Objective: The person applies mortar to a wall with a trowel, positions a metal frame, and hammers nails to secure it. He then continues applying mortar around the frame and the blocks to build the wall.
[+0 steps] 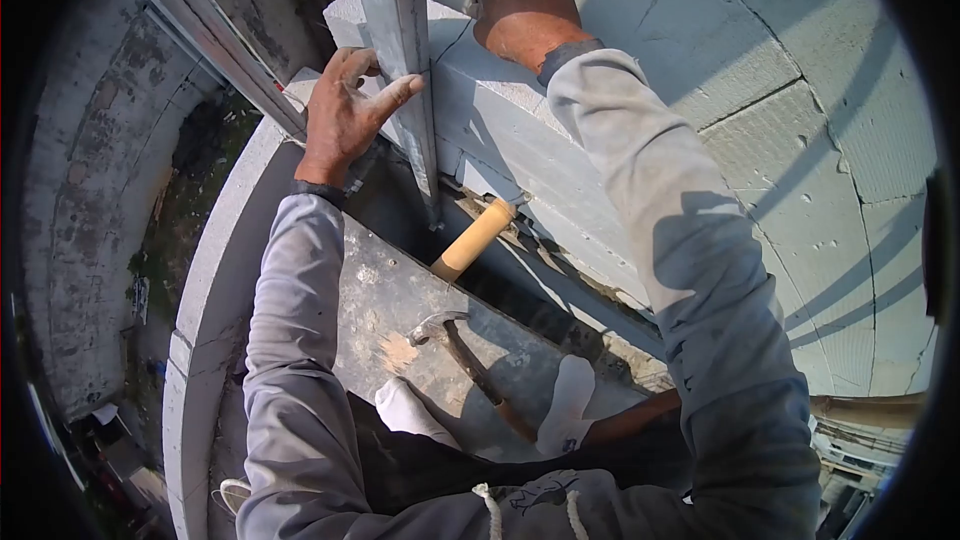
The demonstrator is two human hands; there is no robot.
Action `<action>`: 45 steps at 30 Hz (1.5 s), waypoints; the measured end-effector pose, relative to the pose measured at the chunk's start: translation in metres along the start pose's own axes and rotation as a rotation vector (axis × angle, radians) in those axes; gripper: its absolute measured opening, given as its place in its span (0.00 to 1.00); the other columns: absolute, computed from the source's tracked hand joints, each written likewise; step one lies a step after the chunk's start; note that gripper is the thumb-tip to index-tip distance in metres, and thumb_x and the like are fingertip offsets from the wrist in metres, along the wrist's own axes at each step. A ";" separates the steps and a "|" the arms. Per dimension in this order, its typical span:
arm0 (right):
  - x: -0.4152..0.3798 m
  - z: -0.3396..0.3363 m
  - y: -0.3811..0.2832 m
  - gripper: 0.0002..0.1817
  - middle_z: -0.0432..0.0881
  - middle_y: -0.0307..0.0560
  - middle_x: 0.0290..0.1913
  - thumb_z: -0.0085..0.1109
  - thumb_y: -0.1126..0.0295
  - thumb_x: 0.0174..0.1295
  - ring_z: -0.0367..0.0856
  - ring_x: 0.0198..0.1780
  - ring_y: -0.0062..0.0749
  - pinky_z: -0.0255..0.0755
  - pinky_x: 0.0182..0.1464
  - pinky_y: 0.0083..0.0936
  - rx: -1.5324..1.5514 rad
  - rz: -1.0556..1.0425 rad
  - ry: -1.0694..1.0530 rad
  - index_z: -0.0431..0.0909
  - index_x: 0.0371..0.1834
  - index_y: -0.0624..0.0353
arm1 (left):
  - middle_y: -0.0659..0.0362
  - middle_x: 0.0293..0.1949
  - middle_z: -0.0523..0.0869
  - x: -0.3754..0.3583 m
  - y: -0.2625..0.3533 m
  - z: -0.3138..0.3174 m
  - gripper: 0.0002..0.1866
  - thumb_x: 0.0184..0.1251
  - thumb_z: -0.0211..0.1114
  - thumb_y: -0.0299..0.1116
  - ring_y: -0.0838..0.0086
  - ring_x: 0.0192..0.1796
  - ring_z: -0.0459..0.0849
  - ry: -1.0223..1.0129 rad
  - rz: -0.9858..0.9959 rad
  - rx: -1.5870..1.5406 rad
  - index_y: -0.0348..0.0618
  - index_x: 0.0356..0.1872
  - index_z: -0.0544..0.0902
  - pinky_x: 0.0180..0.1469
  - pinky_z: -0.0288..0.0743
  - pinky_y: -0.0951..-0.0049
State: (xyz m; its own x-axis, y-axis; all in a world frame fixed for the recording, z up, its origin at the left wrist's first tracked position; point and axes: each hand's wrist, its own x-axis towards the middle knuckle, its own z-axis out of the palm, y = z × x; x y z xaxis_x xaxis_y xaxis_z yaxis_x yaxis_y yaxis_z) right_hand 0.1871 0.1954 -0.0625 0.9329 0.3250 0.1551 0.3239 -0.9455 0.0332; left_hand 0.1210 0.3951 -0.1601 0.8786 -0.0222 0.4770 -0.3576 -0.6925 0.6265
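My left hand [350, 110] is at an upright grey metal post [400, 30], with its thumb across the front face and its curled fingers at the left edge. Higher up and to the right, my right hand [525, 15] is closed in a fist against the white block wall [545, 130]. Whatever its fingers hold is hidden. Below the post, a tool with a thick pale wooden handle [475, 240] leans across the gap by the blocks; its metal end is partly hidden. A claw hammer [465, 360] lies on the grey board near my feet.
My feet in white socks [568, 395] are on the stained grey board [365, 290]. A second metal post [215, 30] slants at the upper left. A curved pale ledge [215, 240] borders the left side, with ground far below. Large pale blocks [770, 140] fill the right.
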 end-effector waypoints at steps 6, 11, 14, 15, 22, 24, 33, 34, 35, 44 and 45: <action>0.033 0.018 -0.016 0.12 0.88 0.49 0.40 0.63 0.63 0.54 0.87 0.44 0.46 0.81 0.50 0.39 -0.016 -0.134 0.132 0.89 0.40 0.49 | 0.51 0.35 0.78 -0.007 0.011 0.022 0.27 0.54 0.74 0.52 0.57 0.38 0.81 0.176 0.032 0.247 0.36 0.40 0.81 0.40 0.75 0.57; 0.053 0.037 -0.017 0.11 0.88 0.53 0.38 0.63 0.63 0.53 0.88 0.43 0.47 0.81 0.48 0.39 0.091 -0.300 0.198 0.89 0.36 0.54 | 0.50 0.35 0.77 -0.007 0.016 0.033 0.26 0.52 0.72 0.52 0.56 0.39 0.78 0.246 -0.057 0.285 0.37 0.36 0.79 0.44 0.68 0.56; 0.068 0.047 -0.015 0.10 0.88 0.53 0.38 0.62 0.65 0.54 0.87 0.42 0.50 0.81 0.48 0.38 0.192 -0.398 0.243 0.89 0.36 0.55 | 0.50 0.35 0.77 -0.007 0.015 0.034 0.26 0.51 0.72 0.51 0.56 0.40 0.78 0.236 -0.066 0.310 0.37 0.37 0.79 0.48 0.66 0.56; 0.073 0.048 -0.014 0.10 0.88 0.54 0.36 0.62 0.66 0.55 0.88 0.41 0.48 0.80 0.49 0.37 0.238 -0.530 0.282 0.88 0.35 0.57 | 0.50 0.35 0.77 -0.007 0.014 0.034 0.26 0.51 0.72 0.51 0.57 0.40 0.77 0.220 -0.077 0.311 0.37 0.38 0.78 0.50 0.65 0.56; 0.098 0.052 -0.015 0.17 0.87 0.55 0.47 0.63 0.63 0.62 0.87 0.46 0.40 0.78 0.54 0.38 1.096 -0.458 -0.352 0.85 0.49 0.64 | 0.50 0.33 0.77 -0.008 0.016 0.032 0.26 0.54 0.70 0.53 0.56 0.36 0.76 0.280 -0.012 0.290 0.36 0.34 0.77 0.43 0.66 0.58; 0.101 0.050 -0.015 0.21 0.85 0.55 0.52 0.62 0.61 0.64 0.85 0.51 0.44 0.76 0.58 0.39 1.036 -0.395 -0.389 0.81 0.55 0.63 | 0.50 0.32 0.78 -0.008 0.015 0.029 0.27 0.54 0.71 0.54 0.57 0.35 0.77 0.280 -0.016 0.302 0.35 0.35 0.78 0.43 0.67 0.57; 0.099 0.028 0.009 0.22 0.84 0.52 0.56 0.66 0.60 0.64 0.85 0.56 0.36 0.78 0.61 0.34 1.292 -0.592 -0.796 0.81 0.58 0.59 | 0.48 0.40 0.86 -0.020 0.010 0.017 0.35 0.49 0.81 0.52 0.61 0.42 0.87 0.217 -0.229 -0.191 0.34 0.48 0.79 0.46 0.82 0.65; 0.096 0.024 0.009 0.22 0.84 0.51 0.57 0.66 0.60 0.64 0.84 0.56 0.37 0.78 0.62 0.34 1.339 -0.634 -0.838 0.81 0.58 0.59 | 0.48 0.40 0.86 -0.020 0.009 0.020 0.35 0.49 0.81 0.52 0.61 0.42 0.87 0.211 -0.229 -0.193 0.34 0.48 0.79 0.46 0.82 0.65; 0.092 0.020 0.009 0.23 0.83 0.51 0.57 0.66 0.60 0.64 0.84 0.57 0.37 0.77 0.62 0.34 1.385 -0.674 -0.885 0.81 0.59 0.58 | 0.48 0.41 0.86 -0.019 0.006 0.023 0.35 0.49 0.81 0.51 0.62 0.44 0.87 0.245 -0.145 -0.183 0.36 0.51 0.78 0.49 0.81 0.65; 0.100 0.051 -0.009 0.23 0.83 0.52 0.58 0.67 0.61 0.62 0.83 0.58 0.41 0.77 0.64 0.37 1.203 -0.476 -0.637 0.82 0.59 0.57 | 0.51 0.43 0.85 -0.022 0.010 0.030 0.30 0.54 0.80 0.45 0.68 0.49 0.85 0.319 -0.080 -0.261 0.37 0.50 0.78 0.56 0.78 0.67; 0.099 0.050 -0.010 0.21 0.84 0.52 0.56 0.66 0.61 0.63 0.84 0.56 0.40 0.77 0.63 0.37 1.224 -0.457 -0.625 0.83 0.57 0.57 | 0.52 0.42 0.85 -0.022 0.011 0.031 0.27 0.54 0.81 0.43 0.70 0.48 0.85 0.317 -0.124 -0.333 0.37 0.48 0.78 0.55 0.78 0.68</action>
State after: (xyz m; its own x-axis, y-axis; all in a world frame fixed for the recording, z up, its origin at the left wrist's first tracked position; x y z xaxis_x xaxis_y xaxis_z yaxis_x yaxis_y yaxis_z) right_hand 0.2836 0.2379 -0.0968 0.5246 0.8459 -0.0965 0.2367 -0.2538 -0.9379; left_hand 0.1077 0.3662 -0.1829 0.7996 0.3031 0.5185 -0.3837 -0.4062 0.8293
